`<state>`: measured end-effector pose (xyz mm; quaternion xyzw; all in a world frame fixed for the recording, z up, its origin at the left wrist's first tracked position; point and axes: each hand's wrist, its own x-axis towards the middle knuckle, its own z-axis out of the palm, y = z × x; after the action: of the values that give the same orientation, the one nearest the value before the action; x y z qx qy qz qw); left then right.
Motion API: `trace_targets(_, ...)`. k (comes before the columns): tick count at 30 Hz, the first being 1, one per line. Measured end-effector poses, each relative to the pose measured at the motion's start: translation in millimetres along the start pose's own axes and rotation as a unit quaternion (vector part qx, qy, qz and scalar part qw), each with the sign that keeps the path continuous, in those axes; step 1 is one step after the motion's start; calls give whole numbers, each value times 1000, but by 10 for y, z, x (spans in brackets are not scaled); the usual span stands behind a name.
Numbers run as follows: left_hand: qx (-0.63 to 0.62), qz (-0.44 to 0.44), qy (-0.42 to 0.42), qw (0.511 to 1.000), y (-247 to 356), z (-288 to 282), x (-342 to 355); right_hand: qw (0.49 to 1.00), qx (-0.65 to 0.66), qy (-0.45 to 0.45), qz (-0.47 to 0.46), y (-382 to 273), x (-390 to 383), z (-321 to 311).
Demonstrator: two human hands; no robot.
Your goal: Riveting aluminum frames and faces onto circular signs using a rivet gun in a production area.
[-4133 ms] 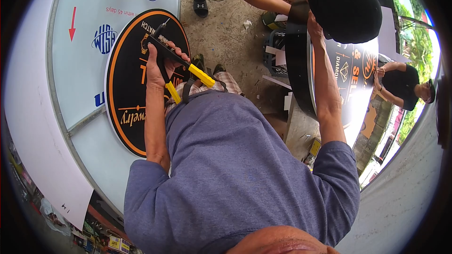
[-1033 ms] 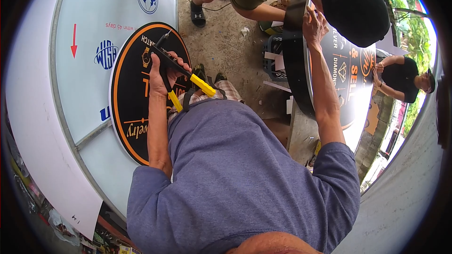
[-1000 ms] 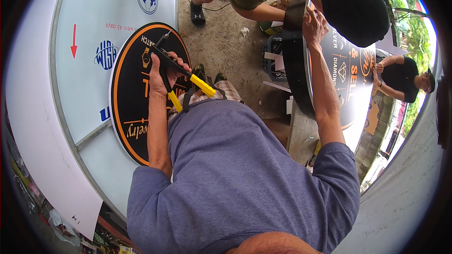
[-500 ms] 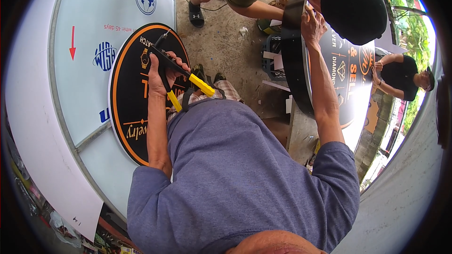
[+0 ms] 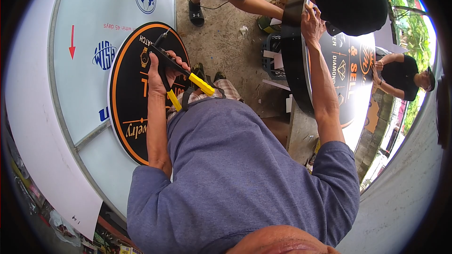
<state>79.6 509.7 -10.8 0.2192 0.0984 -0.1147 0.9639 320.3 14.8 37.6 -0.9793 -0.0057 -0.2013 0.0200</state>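
My left hand [image 5: 165, 70] is closed around a hand riveter [image 5: 162, 61] with a black body and yellow grips. Its nose, with a thin pin sticking out, points up and away from me. Behind it leans a round black sign [image 5: 123, 91] with an orange ring. To the right, my right hand [image 5: 312, 24] grips the rim of a second round sign [image 5: 343, 82], which has a deep black side band. Its fingers are bent at the edge, and their undersides are hidden.
A co-worker in a black cap [image 5: 351, 2] bends over the far end of the right sign, one arm at its black band. Another person in black [image 5: 402, 75] touches its right side. A blue crate [image 5: 273, 59] stands beneath. A dark cable [image 5: 226, 4] crosses the far floor.
The co-worker's capped head has shifted slightly farther away, and more of the dark cable shows near that person. My hands and the riveter have hardly moved.
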Motion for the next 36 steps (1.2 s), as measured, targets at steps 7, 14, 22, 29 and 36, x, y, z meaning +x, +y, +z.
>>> trace_targets(7,2,2,-4,1000,-8,27,-7,1000,9,12,-5,27,-1,41)
trace_targets(14,4,2,7,1000,-16,34,-18,999,12,29,14,79,6,134)
trace_targets(22,4,5,13,1000,-30,40,-41,998,-12,-46,31,-11,19,7)
trace_targets(29,8,5,10,1000,-28,63,-39,999,-5,-44,28,-7,12,-6)
trace_targets(36,7,1,9,1000,-17,57,-39,1000,17,5,23,38,19,53)
